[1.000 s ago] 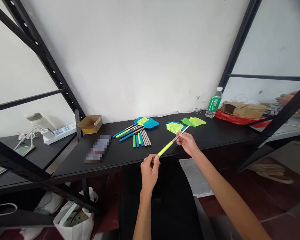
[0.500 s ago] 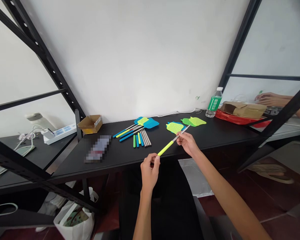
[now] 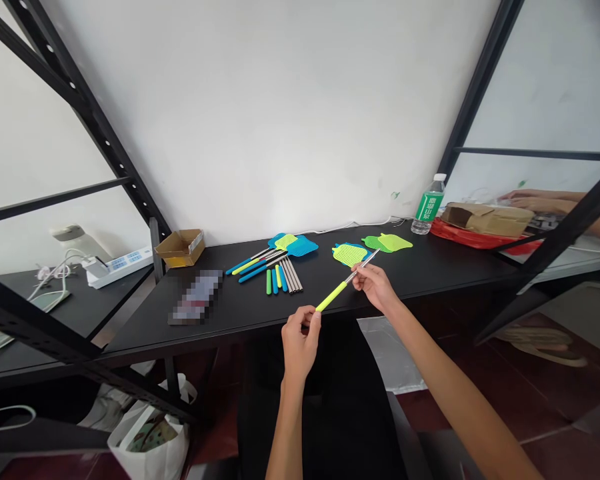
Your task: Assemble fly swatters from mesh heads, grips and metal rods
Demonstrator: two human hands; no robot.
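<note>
Between my two hands is a fly swatter handle [image 3: 333,296], a yellow-green grip on a thin metal rod, held slanting over the table's front edge. My left hand [image 3: 301,340] pinches the lower end of the grip. My right hand [image 3: 374,285] closes on the metal rod above the grip; the rod's tip sticks out beyond the fingers. Just past that hand lie a yellow and blue swatter head pile [image 3: 350,255] and green swatter heads [image 3: 389,243]. Further left are assembled fly swatters [image 3: 260,262], short coloured grips [image 3: 276,280] and metal rods [image 3: 293,276].
On the black table [image 3: 240,313] are an open cardboard box [image 3: 181,248], a blurred flat object [image 3: 198,297] and a water bottle [image 3: 429,205]. Black frame posts stand either side. At right, another person's hands [image 3: 540,200] are beyond a cardboard piece [image 3: 487,219] on red plastic.
My hands and the handle stay almost still. The other person's hands at the right have shifted slightly left.
</note>
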